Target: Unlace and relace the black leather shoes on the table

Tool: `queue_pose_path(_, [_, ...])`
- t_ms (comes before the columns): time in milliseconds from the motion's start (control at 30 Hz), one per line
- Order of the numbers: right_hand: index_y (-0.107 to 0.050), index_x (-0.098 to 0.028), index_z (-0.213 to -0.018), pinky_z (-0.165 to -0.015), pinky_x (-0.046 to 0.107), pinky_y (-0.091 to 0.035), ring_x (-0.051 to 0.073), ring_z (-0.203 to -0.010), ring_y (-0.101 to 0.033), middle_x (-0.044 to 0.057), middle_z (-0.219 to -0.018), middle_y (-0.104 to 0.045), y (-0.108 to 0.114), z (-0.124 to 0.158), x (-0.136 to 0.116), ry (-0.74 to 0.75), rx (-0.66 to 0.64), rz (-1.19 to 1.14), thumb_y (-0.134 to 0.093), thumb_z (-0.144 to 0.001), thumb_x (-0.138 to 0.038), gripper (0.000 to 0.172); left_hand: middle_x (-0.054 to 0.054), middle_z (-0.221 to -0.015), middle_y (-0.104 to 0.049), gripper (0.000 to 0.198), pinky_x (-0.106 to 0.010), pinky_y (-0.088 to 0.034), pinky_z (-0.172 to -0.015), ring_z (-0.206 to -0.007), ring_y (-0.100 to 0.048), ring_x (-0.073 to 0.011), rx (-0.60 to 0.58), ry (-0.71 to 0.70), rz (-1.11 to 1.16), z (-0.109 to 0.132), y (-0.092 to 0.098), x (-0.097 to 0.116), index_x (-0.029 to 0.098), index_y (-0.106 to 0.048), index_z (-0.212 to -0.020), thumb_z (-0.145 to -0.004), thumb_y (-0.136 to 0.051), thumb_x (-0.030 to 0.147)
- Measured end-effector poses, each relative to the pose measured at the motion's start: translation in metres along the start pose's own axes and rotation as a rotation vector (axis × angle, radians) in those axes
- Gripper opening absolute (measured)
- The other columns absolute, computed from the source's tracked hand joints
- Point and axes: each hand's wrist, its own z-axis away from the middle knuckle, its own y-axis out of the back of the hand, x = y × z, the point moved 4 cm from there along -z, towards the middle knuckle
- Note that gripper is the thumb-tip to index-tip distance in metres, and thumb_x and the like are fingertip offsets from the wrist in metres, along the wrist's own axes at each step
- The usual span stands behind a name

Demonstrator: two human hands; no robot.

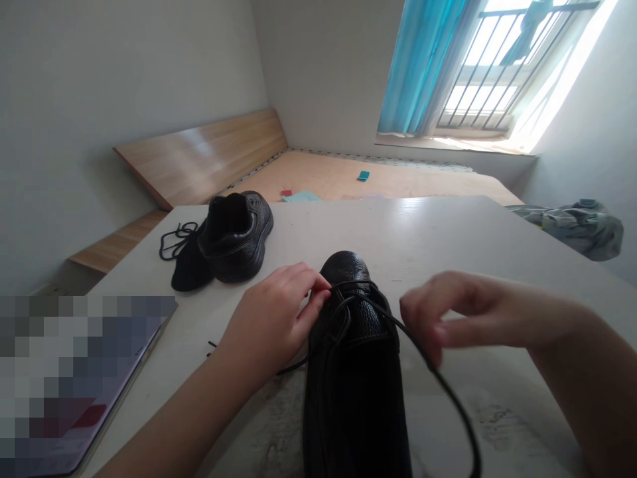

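Observation:
A black leather shoe (355, 405) lies in front of me on the white table, toe pointing away, its opening toward me. Black shoelace (455, 398) threads through its upper eyelets, with one long end looping down to the right. My left hand (283, 309) pinches the lace at the left eyelet flap, near the toe. To the right of the shoe, my right hand (448, 309) is curled closed, slightly blurred, with the lace running against its fingertips. Part of another lace end shows beneath my left wrist.
A second black shoe (236, 236) stands at the table's far left, beside a black shoe tongue or insole-like piece (192, 265) and a loose coiled lace (174, 242). A tablet-like device (119, 392) lies at the left edge. Beyond the white table (408, 226) is a bed (413, 176).

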Motion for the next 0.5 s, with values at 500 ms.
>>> queue_pose_path(500, [-0.064,-0.019,-0.089,-0.077,0.029,-0.045,0.015,-0.090,-0.053,0.006,-0.101,-0.055,0.002,-0.028,0.017,0.064,0.575,0.216,-0.051,-0.094,-0.035,0.021,0.000,-0.067,-0.048,0.037,-0.028,-0.049,-0.066,-0.067,-0.050,-0.0133,-0.012,0.175,0.815,0.001,0.005,0.004,0.020,-0.048,-0.066,-0.097,-0.035,0.036])
